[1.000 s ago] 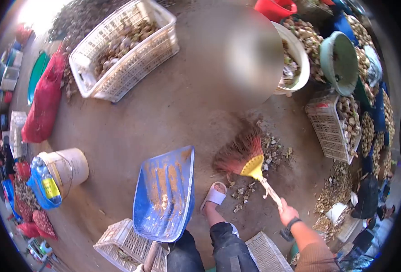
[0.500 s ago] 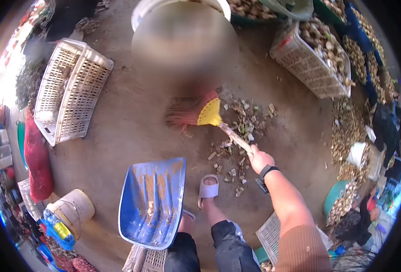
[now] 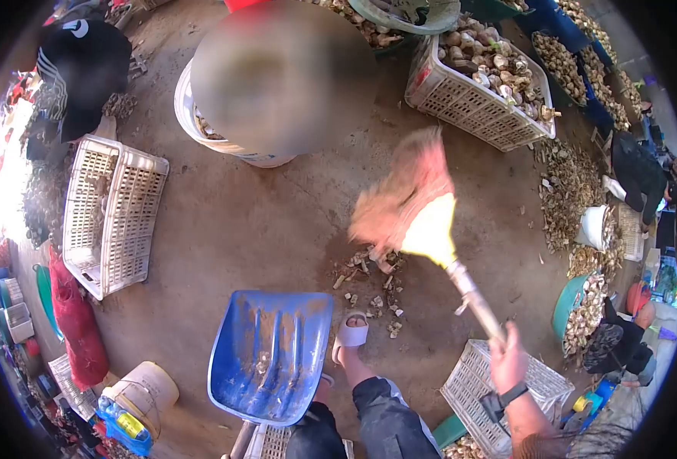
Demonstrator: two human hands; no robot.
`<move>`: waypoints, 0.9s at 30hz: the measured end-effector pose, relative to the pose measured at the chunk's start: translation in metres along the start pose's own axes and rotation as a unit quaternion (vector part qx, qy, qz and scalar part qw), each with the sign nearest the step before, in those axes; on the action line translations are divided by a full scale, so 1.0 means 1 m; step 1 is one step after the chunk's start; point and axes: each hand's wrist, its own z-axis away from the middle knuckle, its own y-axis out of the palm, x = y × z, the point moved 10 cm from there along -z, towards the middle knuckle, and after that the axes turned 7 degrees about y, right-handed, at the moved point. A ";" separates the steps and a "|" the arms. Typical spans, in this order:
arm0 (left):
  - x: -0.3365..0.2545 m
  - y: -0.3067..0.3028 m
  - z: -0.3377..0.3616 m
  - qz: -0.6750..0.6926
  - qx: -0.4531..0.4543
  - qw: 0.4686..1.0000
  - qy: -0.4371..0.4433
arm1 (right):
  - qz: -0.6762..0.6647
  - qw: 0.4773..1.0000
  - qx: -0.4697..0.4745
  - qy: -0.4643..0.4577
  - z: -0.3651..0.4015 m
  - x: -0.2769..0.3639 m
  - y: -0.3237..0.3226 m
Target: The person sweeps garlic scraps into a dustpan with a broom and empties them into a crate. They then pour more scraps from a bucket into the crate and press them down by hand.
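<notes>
Swung wide from this height, the broom with red bristles, yellow collar and pale wooden handle (image 3: 419, 214) could, I judge, fling the scattered brown husks and scraps (image 3: 369, 279) past the blue plastic scoop (image 3: 270, 356), or onto the foot in a white sandal (image 3: 351, 333) beside it. The right hand (image 3: 509, 359) is clenched around the handle's end, and the blurred broom head hangs up and to the left of it, above the scraps, with a white slatted crate (image 3: 468, 390) just beneath the hand. The left hand is out of view.

Black wristwatch (image 3: 509, 398), dark trousers (image 3: 388, 421), white slide sandal (image 3: 351, 333)
</notes>
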 end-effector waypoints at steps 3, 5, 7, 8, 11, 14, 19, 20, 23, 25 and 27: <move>0.003 -0.012 -0.008 -0.031 -0.004 0.999 0.016 | -0.034 0.974 -0.204 -0.092 -0.045 0.029 -0.060; 0.005 -0.020 -0.016 -0.056 -0.012 0.998 0.033 | -0.024 0.994 -0.079 -0.069 -0.100 0.047 -0.043; 0.007 -0.025 -0.026 -0.097 -0.030 0.993 0.060 | -0.042 0.997 0.068 0.002 -0.160 0.056 0.010; 0.007 -0.029 -0.029 -0.131 -0.045 0.987 0.083 | -0.051 0.996 0.060 -0.031 -0.182 0.074 0.027; 0.009 -0.039 -0.039 -0.231 -0.093 0.957 0.147 | -0.023 0.992 0.114 -0.052 -0.217 0.122 0.087; -0.001 -0.059 -0.054 -0.312 -0.081 0.935 0.145 | -0.011 0.976 0.212 0.045 -0.205 0.126 0.162; 0.059 -0.026 -0.090 -0.313 -0.055 0.945 0.079 | -0.082 0.955 0.269 0.092 -0.098 0.117 0.246; 0.053 -0.031 -0.090 -0.315 -0.053 0.943 0.088 | -0.078 0.957 0.268 0.078 -0.065 0.115 0.253; 0.038 -0.048 -0.094 -0.365 -0.083 0.922 0.099 | -0.079 0.927 0.362 0.058 0.029 0.125 0.246; 0.037 -0.053 -0.101 -0.384 -0.086 0.913 0.106 | -0.078 0.900 0.428 0.033 0.078 0.126 0.220; 0.032 -0.057 -0.105 -0.405 -0.086 0.904 0.110 | -0.124 0.894 0.431 0.001 0.113 0.110 0.191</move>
